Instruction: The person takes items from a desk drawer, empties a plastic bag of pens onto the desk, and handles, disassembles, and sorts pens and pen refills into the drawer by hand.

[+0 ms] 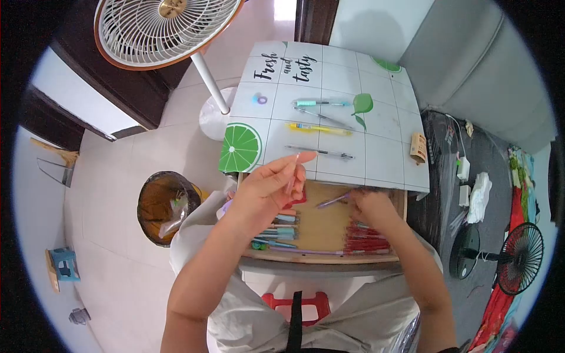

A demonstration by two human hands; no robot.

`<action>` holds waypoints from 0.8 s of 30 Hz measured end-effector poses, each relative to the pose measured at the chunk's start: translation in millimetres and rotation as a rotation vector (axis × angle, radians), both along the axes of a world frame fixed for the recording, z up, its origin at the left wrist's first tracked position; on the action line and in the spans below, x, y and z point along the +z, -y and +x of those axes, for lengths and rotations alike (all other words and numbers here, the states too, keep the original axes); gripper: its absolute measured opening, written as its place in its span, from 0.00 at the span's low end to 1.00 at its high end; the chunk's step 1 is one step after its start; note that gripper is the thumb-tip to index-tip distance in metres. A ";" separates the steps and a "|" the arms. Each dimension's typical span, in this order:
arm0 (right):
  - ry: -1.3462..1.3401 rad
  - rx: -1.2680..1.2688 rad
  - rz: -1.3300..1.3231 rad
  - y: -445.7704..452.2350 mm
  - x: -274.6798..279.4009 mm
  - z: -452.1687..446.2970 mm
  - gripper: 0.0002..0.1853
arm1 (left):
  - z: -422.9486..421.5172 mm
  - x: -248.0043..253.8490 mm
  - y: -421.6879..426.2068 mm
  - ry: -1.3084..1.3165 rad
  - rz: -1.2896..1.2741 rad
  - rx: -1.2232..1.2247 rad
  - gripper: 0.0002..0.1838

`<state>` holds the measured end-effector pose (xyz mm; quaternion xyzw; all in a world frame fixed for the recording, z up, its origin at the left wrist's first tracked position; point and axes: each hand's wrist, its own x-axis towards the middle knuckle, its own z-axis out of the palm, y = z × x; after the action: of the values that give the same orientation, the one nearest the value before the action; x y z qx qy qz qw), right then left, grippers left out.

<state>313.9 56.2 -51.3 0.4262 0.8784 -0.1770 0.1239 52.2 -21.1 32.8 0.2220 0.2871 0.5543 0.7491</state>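
Observation:
My left hand (271, 183) is raised over the open drawer (321, 226), its fingers pinched together. Something thin and see-through seems to sit between them, too small to make out. Inside the drawer my right hand (375, 210) is closed around one end of a purple pen (333, 201), the fingertips partly hidden. Red pens (362, 240) lie in a stack below that hand. Pale and teal pens (281, 232) fill the drawer's left side. On the tabletop above lie a clear pen (321, 152), a yellow pen (323, 129), a slim grey pen (323, 117) and a mint-green pen (318, 103).
A purple ring-like item (262, 100) and a brown packet (418, 148) rest on the white table cover (341, 79). A standing fan (170, 32) is at upper left, with a lined bin (168, 206) below. A black fan (518, 259) stands right; a red stool (315, 303) is beneath me.

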 end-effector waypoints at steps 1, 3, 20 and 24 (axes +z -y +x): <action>0.002 -0.001 -0.004 12.4 12.9 0.5 0.12 | -0.2 1.7 -0.1 -0.030 0.007 0.040 0.22; -0.223 0.020 -0.087 33.1 31.4 3.3 0.11 | -0.6 2.9 0.1 -0.046 0.015 0.068 0.20; -1.362 -0.644 -0.687 43.1 52.0 22.8 0.07 | 0.3 -7.0 4.3 -0.139 0.031 -0.035 0.18; -1.478 -0.724 -0.677 47.4 71.8 17.5 0.05 | 9.7 -5.6 6.5 -0.203 -0.020 -0.126 0.18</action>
<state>331.4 8.7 20.5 0.3951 0.4462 -0.6852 -0.4188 61.9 -27.6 27.2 0.2871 0.3525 0.4780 0.7516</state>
